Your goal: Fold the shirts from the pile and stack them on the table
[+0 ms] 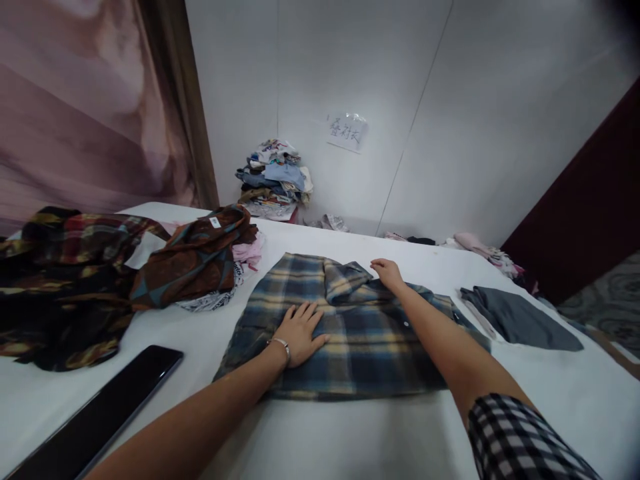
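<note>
- On the white table (210, 333), at its middle, lies a plaid shirt (363, 340).
- The left hand (300, 333) rests flat on the shirt, fingers spread, gripping nothing.
- The right hand (387, 273) is at the shirt's far edge, fingers bent close together; whether they pinch cloth, I cannot tell.
- The table also bears a phone (100, 413) and a clothes heap (193, 263) at left, grey clothing (525, 320) at right.
- Beyond it, by the wall (300, 60), rises a clothes pile (283, 175).
</note>
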The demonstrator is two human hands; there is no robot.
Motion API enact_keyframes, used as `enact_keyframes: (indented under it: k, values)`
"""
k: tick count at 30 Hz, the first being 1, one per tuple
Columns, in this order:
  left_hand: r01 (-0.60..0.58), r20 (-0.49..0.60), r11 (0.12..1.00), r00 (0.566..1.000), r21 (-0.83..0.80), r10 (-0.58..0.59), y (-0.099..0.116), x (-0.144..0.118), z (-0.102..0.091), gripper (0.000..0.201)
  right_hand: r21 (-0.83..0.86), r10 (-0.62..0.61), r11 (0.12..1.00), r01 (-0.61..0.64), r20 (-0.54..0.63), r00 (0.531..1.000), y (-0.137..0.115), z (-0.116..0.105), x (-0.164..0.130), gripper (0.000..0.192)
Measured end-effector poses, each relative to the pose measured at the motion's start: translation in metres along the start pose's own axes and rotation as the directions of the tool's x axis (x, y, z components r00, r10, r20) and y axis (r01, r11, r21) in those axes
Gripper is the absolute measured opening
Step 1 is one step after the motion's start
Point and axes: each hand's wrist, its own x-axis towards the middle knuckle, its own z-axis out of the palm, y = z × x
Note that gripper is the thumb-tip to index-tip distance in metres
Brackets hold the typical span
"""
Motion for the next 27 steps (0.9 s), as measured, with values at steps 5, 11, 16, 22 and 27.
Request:
enact_keyframes:
  k: [5,11,16,22,27]
  values:
    - [0.000,-0.015,1.000,1.000,-0.027,0.000,0.000,-0.001,0.002,0.063,-0.140,0.138,0.982,-0.128,0.064,0.988,-0.015,0.034,0.022,0.019]
    - [0.001,-0.007,0.999,1.000,-0.042,-0.001,0.001,-0.004,0.003,0.065,-0.107,0.083,0.990,-0.088,-0.050,0.995,-0.042,0.027,0.043,0.011]
    - [0.000,-0.017,0.999,1.000,-0.044,-0.001,0.000,-0.003,0.003,0.066,0.087,0.020,0.996,0.008,-0.322,0.947,-0.081,-0.043,0.072,0.026]
    - [-0.009,-0.018,0.999,1.000,-0.036,0.009,-0.001,-0.001,0.003,0.066,0.624,0.097,0.704,0.339,-0.558,0.824,-0.116,-0.153,0.077,0.011]
    - [0.006,-0.001,0.999,1.000,-0.039,-0.006,-0.002,0.004,0.002,0.064,0.621,0.048,0.627,0.470,-0.634,0.772,-0.121,-0.239,0.037,0.004]
